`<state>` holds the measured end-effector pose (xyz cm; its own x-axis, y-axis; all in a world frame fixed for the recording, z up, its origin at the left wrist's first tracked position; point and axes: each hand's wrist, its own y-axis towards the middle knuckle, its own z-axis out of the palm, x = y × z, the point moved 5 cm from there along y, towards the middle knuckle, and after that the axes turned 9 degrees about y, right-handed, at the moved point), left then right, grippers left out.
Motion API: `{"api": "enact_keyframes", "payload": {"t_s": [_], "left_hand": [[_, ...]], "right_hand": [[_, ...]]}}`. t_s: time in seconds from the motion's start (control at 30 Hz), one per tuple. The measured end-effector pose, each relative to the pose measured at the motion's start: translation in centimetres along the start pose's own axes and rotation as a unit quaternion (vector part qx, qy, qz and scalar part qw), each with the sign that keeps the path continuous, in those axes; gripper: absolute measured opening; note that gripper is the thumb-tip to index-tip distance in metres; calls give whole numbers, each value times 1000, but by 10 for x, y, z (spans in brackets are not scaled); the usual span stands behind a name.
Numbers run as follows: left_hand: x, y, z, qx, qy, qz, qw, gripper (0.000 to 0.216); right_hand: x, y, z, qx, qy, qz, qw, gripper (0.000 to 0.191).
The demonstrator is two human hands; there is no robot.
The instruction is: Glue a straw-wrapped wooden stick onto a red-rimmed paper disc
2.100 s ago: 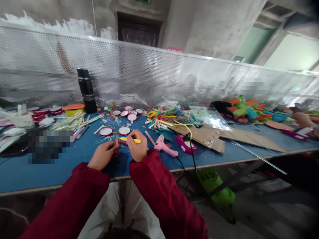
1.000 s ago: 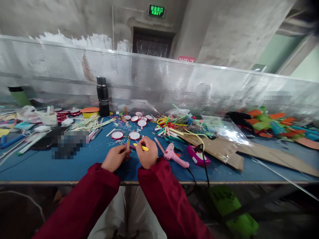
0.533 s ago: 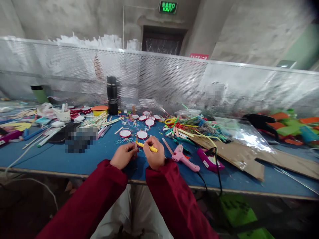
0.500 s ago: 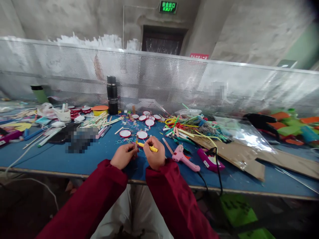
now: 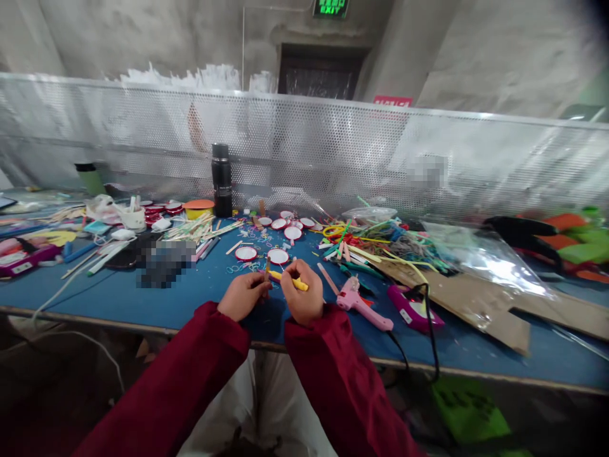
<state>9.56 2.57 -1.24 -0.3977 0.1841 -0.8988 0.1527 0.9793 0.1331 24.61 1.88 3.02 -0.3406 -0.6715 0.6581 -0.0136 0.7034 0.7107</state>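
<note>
Left of the pink glue gun [image 5: 361, 304], a small stick [image 5: 268, 264] stands nearly upright, pinched by the fingers of the left hand [image 5: 244, 296]. Nearer the gun, the right hand [image 5: 304, 296] grips a yellow marker [image 5: 299, 284] crosswise, pointing at the stick; contact unclear.

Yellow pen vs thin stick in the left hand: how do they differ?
Pose: the yellow pen is near level, the thin stick nearly upright. Colour: the pen is bright yellow, the stick brownish. Grip: the right hand holds the pen, the left hand the stick. Shared: both are slim and handheld.
</note>
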Motion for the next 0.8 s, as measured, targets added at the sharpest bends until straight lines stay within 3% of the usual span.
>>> {"api": "enact_keyframes", "payload": {"t_s": [0.1, 0.27, 0.43, 0.57, 0.8], "left_hand": [[3, 1, 0, -6, -13, -4, 1000, 26], [5, 2, -1, -24, -19, -7, 1000, 29], [3, 3, -1, -27, -31, -16, 999, 31], [-2, 3, 0, -19, -34, -13, 999, 32], [-4, 1, 6, 33, -31, 51, 998, 27]], "right_hand": [[-1, 1, -4, -30, -46, 6, 998, 15], [-4, 1, -8, -61, -29, 12, 998, 12], [-20, 0, 2, -11, 70, 70, 995, 23], [-25, 0, 8, 18, 101, 93, 990, 19], [-15, 1, 9, 35, 119, 100, 987, 25]]}}
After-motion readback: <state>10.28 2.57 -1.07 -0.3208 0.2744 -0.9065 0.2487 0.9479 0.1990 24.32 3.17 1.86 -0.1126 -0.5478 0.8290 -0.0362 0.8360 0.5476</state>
